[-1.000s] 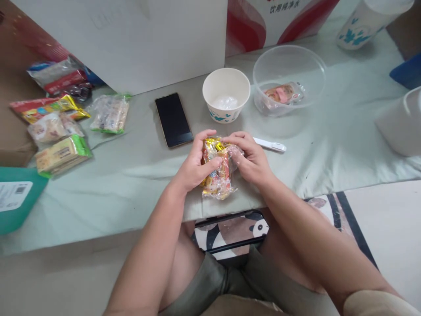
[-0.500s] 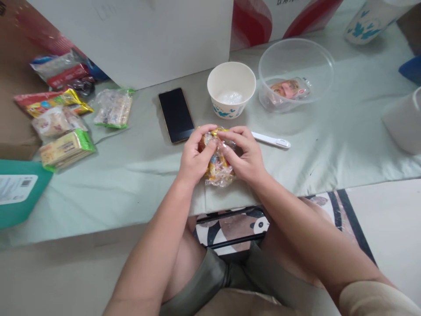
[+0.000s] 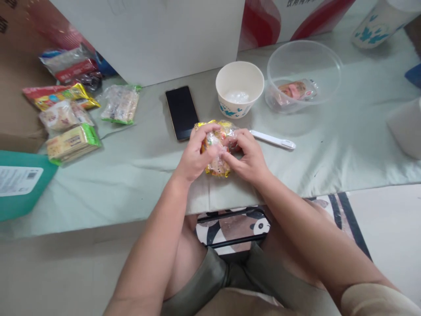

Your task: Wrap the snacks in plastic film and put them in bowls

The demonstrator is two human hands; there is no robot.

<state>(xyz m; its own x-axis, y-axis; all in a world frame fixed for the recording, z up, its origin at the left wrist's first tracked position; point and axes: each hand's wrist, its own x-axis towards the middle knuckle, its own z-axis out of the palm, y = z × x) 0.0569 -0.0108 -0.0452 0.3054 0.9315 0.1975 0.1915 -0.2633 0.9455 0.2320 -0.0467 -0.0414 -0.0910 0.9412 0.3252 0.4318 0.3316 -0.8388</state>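
Head view: packet (image 3: 218, 166) gripped between two hands, near the table (image 3: 154, 186) edge.
Left hand (image 3: 194, 152) and right hand (image 3: 249, 156) are partly closed on its sides, thumbs over the wrapper; contact between packet and table cannot be determined. Bowl (image 3: 237, 106) stands just beyond; phone (image 3: 182, 112) lies beside the left hand.

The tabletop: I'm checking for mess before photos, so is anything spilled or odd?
No spill stands out. Slightly odd: crumpled-looking clear plastic sits inside the paper bowl, perhaps discarded wrapping.
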